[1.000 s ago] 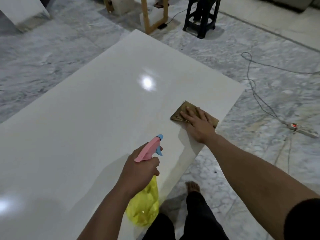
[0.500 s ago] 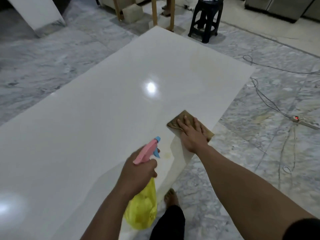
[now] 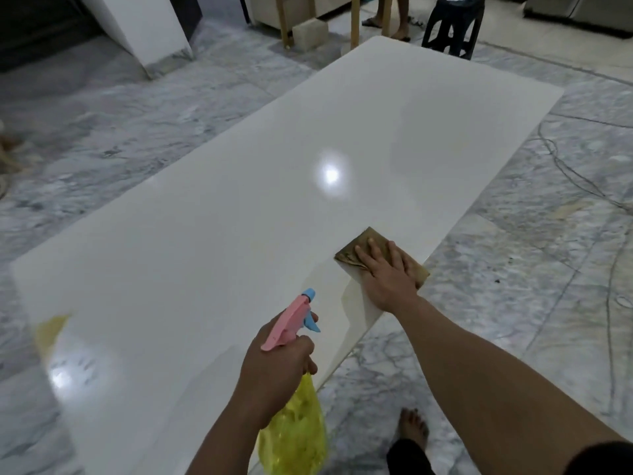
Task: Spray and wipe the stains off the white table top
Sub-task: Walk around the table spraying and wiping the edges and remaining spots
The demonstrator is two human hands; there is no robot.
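The glossy white table top (image 3: 239,207) runs from near left to far right. A brown cloth (image 3: 356,248) lies by its right edge, and my right hand (image 3: 387,275) presses flat on it with straight fingers. My left hand (image 3: 274,371) grips the neck of a yellow spray bottle (image 3: 294,437) with a pink head and blue nozzle and trigger, held above the near right edge. A yellowish stain (image 3: 51,330) shows at the table's near left corner, and a faint wet streak lies just behind the cloth.
Grey marble floor surrounds the table. Thin cables (image 3: 565,166) trail over the floor on the right. A dark plastic stool (image 3: 452,25), wooden legs and a person's feet (image 3: 387,25) stand beyond the far end. A white slab (image 3: 144,25) leans at the back left. My bare foot (image 3: 414,426) is near the table's edge.
My right hand slid the cloth back along the right edge toward me. The view tilted up, showing more of the table's far end. My left hand kept its hold on the bottle.
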